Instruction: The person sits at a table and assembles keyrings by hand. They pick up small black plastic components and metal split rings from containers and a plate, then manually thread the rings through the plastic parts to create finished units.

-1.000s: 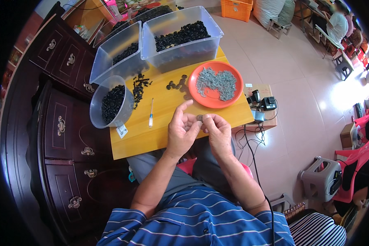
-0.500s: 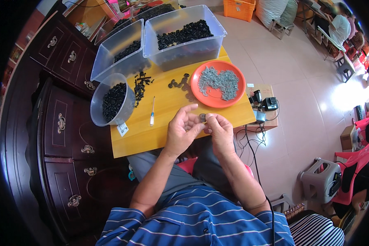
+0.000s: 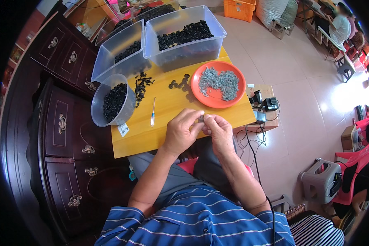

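Counter of yellow wood (image 3: pixel 168 100) stands before the person, bearing two clear plastic boxes of black parts at its far side, the bigger box (image 3: pixel 184 56) right of the narrower box (image 3: pixel 125 69). An orange-red plate (image 3: pixel 211 101), heaped with slim grey bits, sits at the right; a round tub (image 3: pixel 129 103) of black parts sits at the left. Near the front edge, the left hand (image 3: pixel 179 131) curls in a narrow grip, thumb and forefinger close together; whether they press anything is unclear. The right hand (image 3: pixel 221 137) has its grip pinched on a small dark piece (image 3: pixel 201 119), located between both hands' fingertips. A slim screwdriver (image 3: pixel 153 112) lies left of them.
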A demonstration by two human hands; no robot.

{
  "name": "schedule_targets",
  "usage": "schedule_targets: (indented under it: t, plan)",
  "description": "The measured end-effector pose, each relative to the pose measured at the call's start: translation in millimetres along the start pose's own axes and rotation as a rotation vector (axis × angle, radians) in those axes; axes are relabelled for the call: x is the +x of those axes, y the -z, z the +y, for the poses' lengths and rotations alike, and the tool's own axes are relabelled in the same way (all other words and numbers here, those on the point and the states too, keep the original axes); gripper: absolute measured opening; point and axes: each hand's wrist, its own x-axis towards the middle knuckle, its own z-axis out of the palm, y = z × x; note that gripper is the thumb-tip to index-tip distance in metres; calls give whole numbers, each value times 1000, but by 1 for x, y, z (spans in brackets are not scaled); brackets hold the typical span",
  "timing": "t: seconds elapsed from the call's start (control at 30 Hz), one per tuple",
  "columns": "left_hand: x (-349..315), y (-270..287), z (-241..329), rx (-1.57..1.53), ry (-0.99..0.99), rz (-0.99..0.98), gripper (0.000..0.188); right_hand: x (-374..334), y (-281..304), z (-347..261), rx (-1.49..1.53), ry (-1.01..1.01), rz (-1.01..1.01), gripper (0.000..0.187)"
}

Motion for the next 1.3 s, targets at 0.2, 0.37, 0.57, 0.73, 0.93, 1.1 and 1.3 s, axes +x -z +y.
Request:
schedule_targets:
  t: [0.2, 0.37, 0.57, 0.73, 0.93, 1.1, 1.3]
  plan:
    - [4, 8, -4, 53, -37, -83, 30, 1, 1, 2, -24, 13, -5, 21]
    - [5, 8, -3, 88, -70, -60, 25, 2, 2, 5, -17, 27, -20, 22]
    - [5, 7, -7, 83, -109, -62, 24, -1, 0, 2, -41, 11, 10, 21]
    - [4, 7, -7, 43, -104, -62, 24, -1, -1, 4, -14, 21, 17, 18]
    - [6, 9, -6, -62, 8, -85, 22, 1, 0, 2, -35, 17, 20, 19]
    - [9, 9, -6, -62, 9, -111, 22, 4, 3, 6, -2, 41, -2, 17]
    - [11, 1, -11, -46, -37, -119, 21, 7, 2, 16, -91, 112, 90, 18]
